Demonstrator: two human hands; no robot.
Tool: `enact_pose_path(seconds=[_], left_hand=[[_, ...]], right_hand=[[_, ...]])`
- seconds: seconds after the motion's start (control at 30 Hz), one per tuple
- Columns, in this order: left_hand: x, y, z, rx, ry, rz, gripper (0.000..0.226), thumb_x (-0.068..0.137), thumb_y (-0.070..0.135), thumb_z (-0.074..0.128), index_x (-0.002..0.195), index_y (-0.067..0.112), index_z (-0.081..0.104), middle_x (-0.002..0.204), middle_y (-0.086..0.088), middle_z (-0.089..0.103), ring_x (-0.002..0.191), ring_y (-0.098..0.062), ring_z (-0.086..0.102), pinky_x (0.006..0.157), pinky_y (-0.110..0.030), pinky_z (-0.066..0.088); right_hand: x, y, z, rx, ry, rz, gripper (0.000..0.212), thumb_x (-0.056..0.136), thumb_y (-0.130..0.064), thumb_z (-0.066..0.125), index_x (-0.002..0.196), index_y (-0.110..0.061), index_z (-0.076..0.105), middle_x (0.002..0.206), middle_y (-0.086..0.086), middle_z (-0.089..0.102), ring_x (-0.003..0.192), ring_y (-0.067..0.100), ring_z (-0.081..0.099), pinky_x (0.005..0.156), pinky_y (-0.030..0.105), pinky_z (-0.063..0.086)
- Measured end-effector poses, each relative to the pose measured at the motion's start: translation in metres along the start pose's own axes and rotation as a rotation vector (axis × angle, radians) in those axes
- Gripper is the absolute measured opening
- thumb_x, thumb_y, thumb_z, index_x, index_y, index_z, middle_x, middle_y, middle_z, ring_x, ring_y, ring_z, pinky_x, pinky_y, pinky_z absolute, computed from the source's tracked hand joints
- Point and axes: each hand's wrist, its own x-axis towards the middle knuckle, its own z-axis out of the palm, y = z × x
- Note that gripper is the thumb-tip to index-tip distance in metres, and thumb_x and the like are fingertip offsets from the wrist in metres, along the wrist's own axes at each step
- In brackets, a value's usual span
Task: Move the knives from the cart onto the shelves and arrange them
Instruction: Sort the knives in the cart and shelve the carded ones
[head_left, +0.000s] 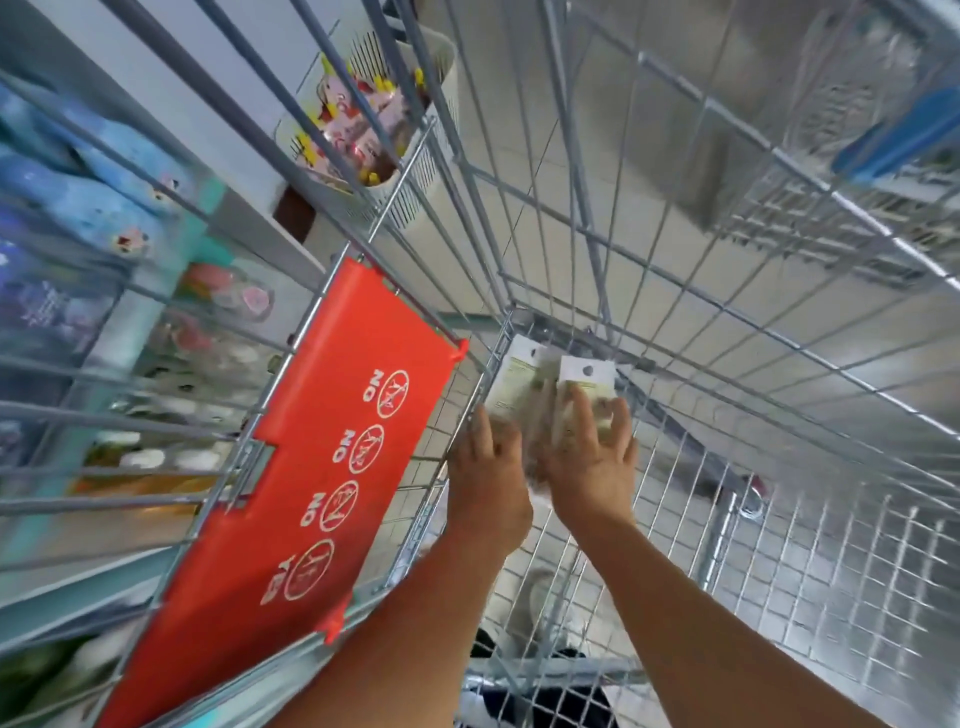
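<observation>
I look down into a wire shopping cart (691, 332). At its bottom far corner lie packaged knives (524, 374) on pale cards with white hang tabs. My left hand (488, 467) reaches to the left side of the packs, fingers at their edge. My right hand (592, 457) lies on top of the right pack (587, 379), fingers spread and slightly bent over it. Whether either hand has a firm hold cannot be told; the packs' lower parts are hidden under my hands.
A red plastic child-seat flap (332, 467) with white "NO" symbols lines the cart's left side. Beyond the wires stand blurred shelves (104, 322) of colourful goods on the left, a white basket (374, 124) of small items and a second cart (857, 130).
</observation>
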Motion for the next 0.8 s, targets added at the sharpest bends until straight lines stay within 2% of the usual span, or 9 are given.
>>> enact_pose_path(seconds=[0.13,0.23,0.3,0.4,0.47,0.53,0.6,0.7,0.8], left_hand=[[0.009,0.007,0.002,-0.083,0.072,-0.027,0.068,0.087,0.025,0.057,0.146,0.022,0.024,0.156,-0.016,0.006,0.142,-0.033,0.015,0.114,-0.040,0.018],[0.012,0.011,0.004,-0.192,0.199,-0.046,0.072,0.086,0.023,0.060,0.147,0.014,0.024,0.148,-0.015,0.030,0.135,-0.033,0.032,0.109,-0.041,0.029],[0.014,0.010,0.004,-0.233,0.229,-0.112,0.071,0.085,0.018,0.060,0.146,0.010,0.026,0.138,-0.013,0.045,0.125,-0.032,0.042,0.103,-0.042,0.036],[0.019,0.008,0.006,-0.299,0.154,-0.175,0.040,0.083,0.022,0.061,0.120,0.008,0.053,0.113,-0.013,0.060,0.107,-0.033,0.054,0.090,-0.041,0.043],[0.015,0.011,0.007,-0.476,0.107,-0.185,0.023,0.084,0.023,0.060,0.103,0.009,0.060,0.100,-0.011,0.063,0.094,-0.031,0.060,0.077,-0.037,0.047],[0.006,0.015,0.006,-0.591,0.073,-0.224,0.019,0.088,0.022,0.057,0.105,0.014,0.058,0.100,-0.006,0.064,0.091,-0.026,0.061,0.069,-0.029,0.043],[-0.001,0.017,0.006,-0.625,0.070,-0.261,0.020,0.092,0.019,0.053,0.111,0.017,0.057,0.103,-0.002,0.064,0.091,-0.023,0.060,0.067,-0.024,0.037],[-0.012,0.017,0.003,-0.672,0.060,-0.323,0.022,0.097,0.025,0.049,0.116,0.017,0.056,0.103,-0.002,0.064,0.081,-0.017,0.054,0.064,-0.023,0.037],[-0.022,0.020,0.006,-0.733,0.048,-0.352,0.020,0.097,0.029,0.049,0.111,0.017,0.056,0.093,0.002,0.061,0.076,-0.016,0.054,0.053,-0.024,0.036]], right_hand=[[-0.006,-0.002,0.002,0.250,0.047,0.005,0.058,0.093,-0.024,0.051,0.143,-0.040,0.028,0.148,0.009,0.023,0.123,0.029,0.043,0.096,0.035,0.043],[-0.009,-0.003,0.001,0.344,0.041,0.051,0.068,0.090,-0.014,0.056,0.148,-0.032,0.024,0.145,0.009,0.033,0.118,0.028,0.048,0.089,0.028,0.038],[-0.009,-0.006,0.001,0.372,-0.002,0.101,0.076,0.087,-0.011,0.055,0.149,-0.032,0.016,0.139,0.009,0.037,0.095,0.025,0.051,0.077,0.027,0.038],[-0.009,-0.008,0.003,0.415,-0.002,0.111,0.080,0.082,-0.008,0.054,0.148,-0.030,0.015,0.122,0.012,0.053,0.082,0.023,0.054,0.068,0.027,0.039],[-0.007,-0.009,0.003,0.436,0.032,0.150,0.077,0.083,-0.010,0.055,0.148,-0.025,0.017,0.121,0.014,0.055,0.100,0.030,0.056,0.077,0.032,0.045],[-0.009,-0.009,0.004,0.427,0.030,0.179,0.073,0.085,-0.010,0.057,0.147,-0.023,0.022,0.133,0.011,0.046,0.119,0.032,0.046,0.097,0.044,0.045],[-0.013,-0.009,0.004,0.404,0.031,0.173,0.065,0.082,-0.009,0.056,0.140,-0.026,0.030,0.134,0.009,0.043,0.118,0.032,0.045,0.097,0.050,0.045],[-0.018,-0.005,0.001,0.353,0.006,0.119,0.047,0.078,-0.004,0.049,0.113,-0.034,0.036,0.113,0.002,0.059,0.104,0.026,0.056,0.099,0.047,0.043],[-0.021,0.001,-0.001,0.326,-0.060,0.086,0.055,0.081,-0.007,0.047,0.126,-0.035,0.034,0.109,0.001,0.065,0.103,0.023,0.060,0.103,0.043,0.039]])
